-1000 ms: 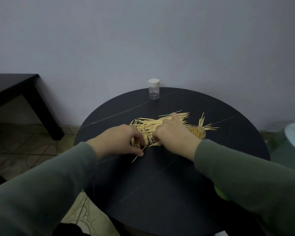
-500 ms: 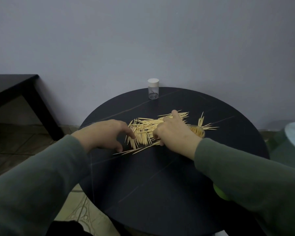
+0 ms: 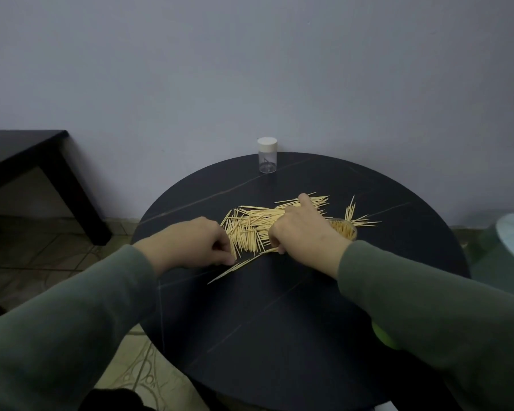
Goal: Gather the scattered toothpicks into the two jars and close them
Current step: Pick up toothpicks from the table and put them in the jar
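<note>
Toothpicks (image 3: 261,226) just got raked tighter: left hand (image 3: 195,246) slid back in, fingers curled at the pile's edge. Right hand (image 3: 301,229) lies flat on it, grip apart, open jar (image 3: 343,229) just behind, so scooping's next I guess.

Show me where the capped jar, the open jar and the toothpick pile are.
capped jar (image 3: 267,157): head view, on its clear wall under the white lid.
open jar (image 3: 345,229): head view, on its toothpick-filled mouth.
toothpick pile (image 3: 251,225): head view, on the pile's middle.

left hand (image 3: 195,246) returned to toothpicks (image 3: 251,229).
</note>
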Action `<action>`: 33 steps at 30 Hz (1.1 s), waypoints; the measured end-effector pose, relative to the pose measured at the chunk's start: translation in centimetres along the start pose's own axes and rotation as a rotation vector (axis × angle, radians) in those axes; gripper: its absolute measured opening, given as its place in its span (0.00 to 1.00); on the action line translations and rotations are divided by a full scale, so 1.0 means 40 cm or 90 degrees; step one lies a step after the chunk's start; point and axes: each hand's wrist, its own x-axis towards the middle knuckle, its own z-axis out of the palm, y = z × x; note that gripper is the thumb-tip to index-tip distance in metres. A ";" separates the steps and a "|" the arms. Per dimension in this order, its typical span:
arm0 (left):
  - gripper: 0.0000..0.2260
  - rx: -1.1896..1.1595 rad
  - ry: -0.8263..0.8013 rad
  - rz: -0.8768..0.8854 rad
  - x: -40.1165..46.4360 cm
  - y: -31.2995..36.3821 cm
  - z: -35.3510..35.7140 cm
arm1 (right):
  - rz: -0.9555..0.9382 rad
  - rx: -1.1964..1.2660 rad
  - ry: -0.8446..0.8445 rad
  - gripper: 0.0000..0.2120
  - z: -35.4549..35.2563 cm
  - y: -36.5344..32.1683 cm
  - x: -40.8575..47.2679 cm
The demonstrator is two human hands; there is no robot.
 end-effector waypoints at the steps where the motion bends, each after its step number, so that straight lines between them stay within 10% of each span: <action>1: 0.09 -0.003 0.001 -0.002 -0.002 0.006 0.001 | -0.001 0.002 -0.001 0.05 0.000 0.000 0.000; 33: 0.10 0.177 0.149 0.192 0.041 -0.016 0.030 | -0.065 -0.178 -0.019 0.13 0.001 -0.031 -0.015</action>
